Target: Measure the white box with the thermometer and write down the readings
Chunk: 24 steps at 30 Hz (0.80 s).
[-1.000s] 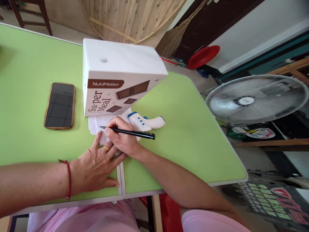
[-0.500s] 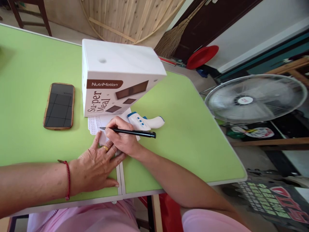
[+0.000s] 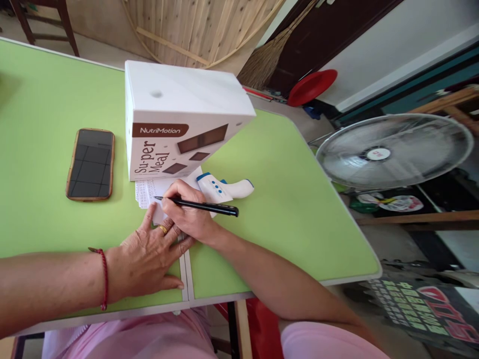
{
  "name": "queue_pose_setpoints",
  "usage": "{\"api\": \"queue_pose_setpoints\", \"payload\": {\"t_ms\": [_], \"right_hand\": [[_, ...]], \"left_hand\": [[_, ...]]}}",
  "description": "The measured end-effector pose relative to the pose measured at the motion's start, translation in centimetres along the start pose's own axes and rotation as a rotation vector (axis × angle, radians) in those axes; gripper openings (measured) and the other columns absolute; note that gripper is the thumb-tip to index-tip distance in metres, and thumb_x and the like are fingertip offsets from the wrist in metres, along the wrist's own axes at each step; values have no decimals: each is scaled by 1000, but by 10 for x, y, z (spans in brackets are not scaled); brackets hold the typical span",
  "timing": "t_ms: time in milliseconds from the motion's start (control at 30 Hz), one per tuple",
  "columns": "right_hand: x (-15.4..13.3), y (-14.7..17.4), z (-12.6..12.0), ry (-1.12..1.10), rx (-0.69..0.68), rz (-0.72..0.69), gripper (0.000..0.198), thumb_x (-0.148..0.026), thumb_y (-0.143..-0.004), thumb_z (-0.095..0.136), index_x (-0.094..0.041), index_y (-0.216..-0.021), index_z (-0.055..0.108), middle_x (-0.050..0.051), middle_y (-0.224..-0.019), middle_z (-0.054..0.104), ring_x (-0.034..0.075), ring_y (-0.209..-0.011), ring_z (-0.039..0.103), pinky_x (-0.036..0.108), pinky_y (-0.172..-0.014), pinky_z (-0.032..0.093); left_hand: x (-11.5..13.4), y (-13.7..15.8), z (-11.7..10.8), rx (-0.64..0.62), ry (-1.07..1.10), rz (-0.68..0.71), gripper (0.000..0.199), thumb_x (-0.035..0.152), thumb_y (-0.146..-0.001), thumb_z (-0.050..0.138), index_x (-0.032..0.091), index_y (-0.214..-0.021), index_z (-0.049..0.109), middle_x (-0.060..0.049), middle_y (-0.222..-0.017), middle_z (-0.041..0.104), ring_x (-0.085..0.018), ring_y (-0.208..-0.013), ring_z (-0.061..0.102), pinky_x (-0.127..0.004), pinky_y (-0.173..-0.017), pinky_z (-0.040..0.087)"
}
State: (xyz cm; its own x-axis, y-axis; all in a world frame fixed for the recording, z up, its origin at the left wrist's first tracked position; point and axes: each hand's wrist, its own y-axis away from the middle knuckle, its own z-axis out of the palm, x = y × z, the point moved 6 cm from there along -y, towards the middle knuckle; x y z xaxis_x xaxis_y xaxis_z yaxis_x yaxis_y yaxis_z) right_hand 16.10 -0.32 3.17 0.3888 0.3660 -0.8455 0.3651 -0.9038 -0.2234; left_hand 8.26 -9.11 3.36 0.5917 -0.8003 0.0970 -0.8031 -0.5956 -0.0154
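Note:
A black pen (image 3: pixel 209 205) is pinched in my right hand (image 3: pixel 189 212), its tip down on white paper (image 3: pixel 159 187) that bears rows of small handwriting. Spread flat, my left hand (image 3: pixel 149 257) lies on the table with fingertips on the paper's near edge; its ring and middle fingers reach partly under my right hand. A white box (image 3: pixel 190 89) marked "Su-per Meal" stands just behind the paper and hides where it ends. Right of my right hand, a white and blue infrared thermometer (image 3: pixel 220 188) lies on its side, touching the paper.
A phone (image 3: pixel 91 164) in a brown case lies left of the box on the green table (image 3: pixel 284 199). Beyond the table's right edge stands a fan (image 3: pixel 389 152). A broom (image 3: pixel 265 62) and a red basin (image 3: pixel 312 87) are farther back.
The whole view has shifted very slightly. The pen's rear end sits a little lower relative to my right hand; my left hand stays in place.

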Motion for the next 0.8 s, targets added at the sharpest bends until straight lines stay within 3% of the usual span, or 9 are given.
{"api": "queue_pose_setpoints", "payload": {"t_ms": [167, 400, 800], "right_hand": [[-1, 0, -1, 2, -6, -20, 12, -23, -79, 54, -25, -71, 45, -6, -60, 53, 11, -54, 48, 25, -53, 41], [7, 1, -9, 18, 104, -1, 13, -25, -80, 55, -25, -69, 47, -6, -58, 52, 12, -54, 46, 26, -55, 42], [4, 1, -7, 48, 53, -4, 13, -26, -79, 55, -25, -70, 46, -6, -58, 51, 12, -53, 45, 26, -54, 41]], "left_hand": [[0, 0, 0, 5, -5, 6, 79, 73, -90, 63, 24, -151, 52, -15, -161, 44, -37, -147, 42, -62, -120, 34], [0, -1, 4, -13, -3, 7, 79, 74, -90, 62, 24, -150, 53, -17, -161, 43, -39, -149, 39, -69, -116, 36], [0, 0, 3, -13, 9, 9, 78, 73, -90, 62, 25, -151, 53, -16, -162, 42, -41, -149, 40, -71, -117, 34]]}}
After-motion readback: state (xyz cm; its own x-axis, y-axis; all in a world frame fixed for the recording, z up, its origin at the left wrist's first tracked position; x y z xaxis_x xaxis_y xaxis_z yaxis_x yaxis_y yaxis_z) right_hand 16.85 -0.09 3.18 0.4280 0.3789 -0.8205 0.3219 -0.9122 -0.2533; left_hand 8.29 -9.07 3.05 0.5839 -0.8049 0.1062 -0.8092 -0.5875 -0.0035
